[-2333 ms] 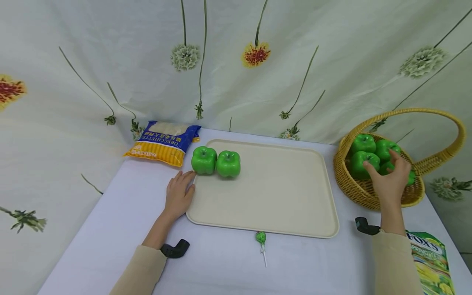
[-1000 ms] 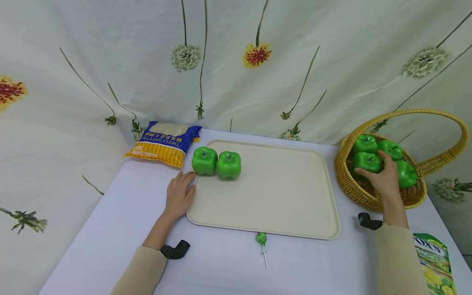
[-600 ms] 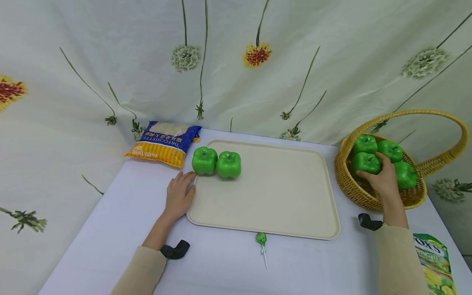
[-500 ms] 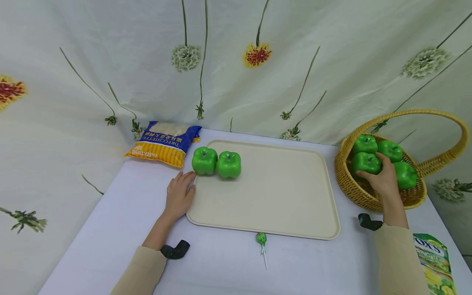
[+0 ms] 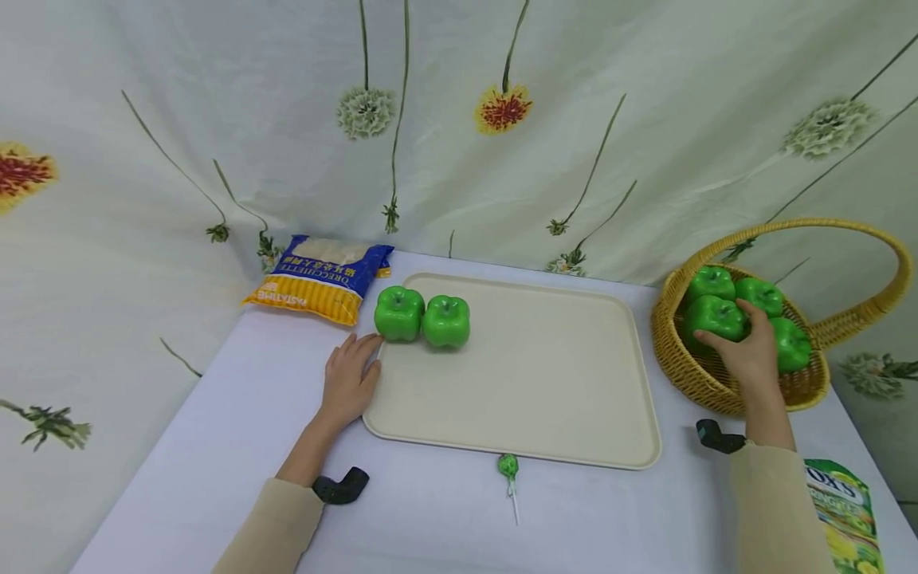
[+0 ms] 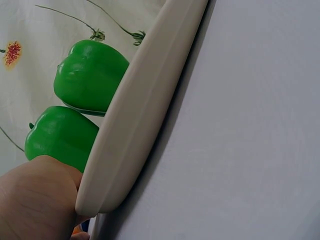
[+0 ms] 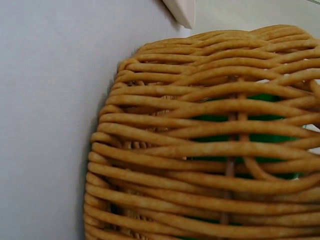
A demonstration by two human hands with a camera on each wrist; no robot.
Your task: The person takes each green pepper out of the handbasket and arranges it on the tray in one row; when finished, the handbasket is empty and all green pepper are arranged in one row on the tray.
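Observation:
In the head view my right hand (image 5: 750, 351) reaches into the wicker basket (image 5: 681, 371). Its thumb and fingers curl round the front-left green bell pepper (image 5: 717, 317). Other green bell peppers (image 5: 792, 344) lie beside and behind it. The right wrist view is filled by the basket's woven side (image 7: 200, 135), which hides that hand. My left hand (image 5: 348, 379) rests at the left end of the beige tray (image 5: 531, 375), fingers extended, thumb at the rim. Two green bell peppers (image 5: 446, 322) sit side by side at the tray's back-left corner.
Behind the left hand lies a blue and yellow pasta bag (image 5: 315, 279). A green lollipop (image 5: 508, 466) lies in front of the tray. Near the right sleeve is a green Fox's candy bag (image 5: 846, 510). The basket's tall handle (image 5: 889, 295) arches up at the right. A floral cloth hangs behind.
My right hand has shifted left inside the basket, from over the right-hand bell peppers to round the front-left one. My left hand stays at the tray's edge.

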